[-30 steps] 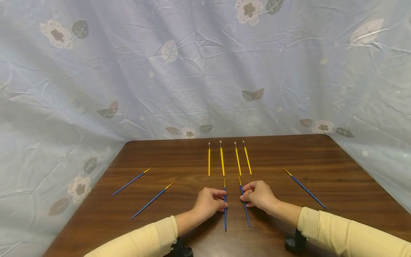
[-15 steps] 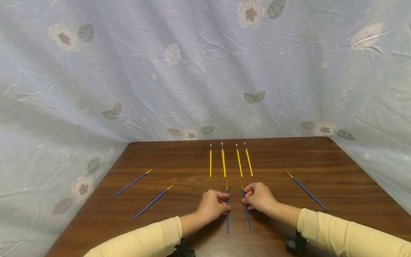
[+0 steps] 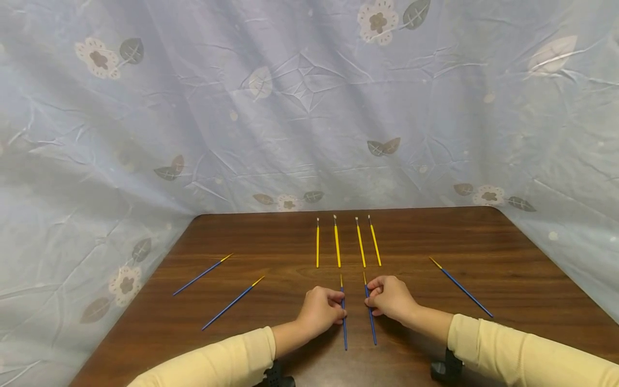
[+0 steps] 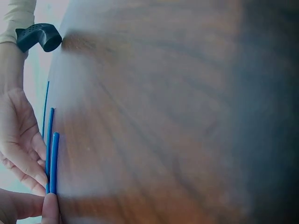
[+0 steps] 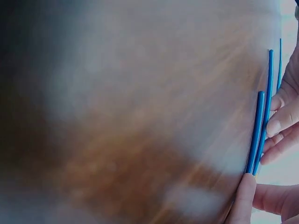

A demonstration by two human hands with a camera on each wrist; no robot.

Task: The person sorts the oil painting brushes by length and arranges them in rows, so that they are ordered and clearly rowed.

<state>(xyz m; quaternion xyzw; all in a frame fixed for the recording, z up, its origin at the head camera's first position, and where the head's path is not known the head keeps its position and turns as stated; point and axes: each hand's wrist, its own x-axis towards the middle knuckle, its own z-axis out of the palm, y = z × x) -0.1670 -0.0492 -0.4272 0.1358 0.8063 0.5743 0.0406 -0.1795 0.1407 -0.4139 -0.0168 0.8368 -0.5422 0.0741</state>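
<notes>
In the head view two blue paintbrushes with yellow tips lie side by side at the middle of the brown table. My left hand [image 3: 318,308] pinches the left blue paintbrush [image 3: 345,334] around the middle of its handle. With thumb and fingers, my right hand [image 3: 393,297] holds the right blue paintbrush [image 3: 373,326]. Both tips point away from me, and a narrow gap separates the two handles. The left wrist view catches the left paintbrush's handle [image 4: 54,161] close to the fingertips [image 4: 50,207]. In the right wrist view, the right paintbrush's handle [image 5: 256,128] rises from the fingertips [image 5: 246,191].
Beyond the hands, several yellow paintbrushes [image 3: 337,247] lie in a row at the table's far side. Two more blue paintbrushes [image 3: 233,303] slant at the left, and another blue paintbrush [image 3: 465,292] at the right. A patterned curtain [image 3: 300,134] hangs behind the table [image 3: 271,236].
The head view has shifted slightly. The left paintbrush has turned a little, its near end now farther right, and my left hand sits slightly farther right. My right hand has hardly moved.
</notes>
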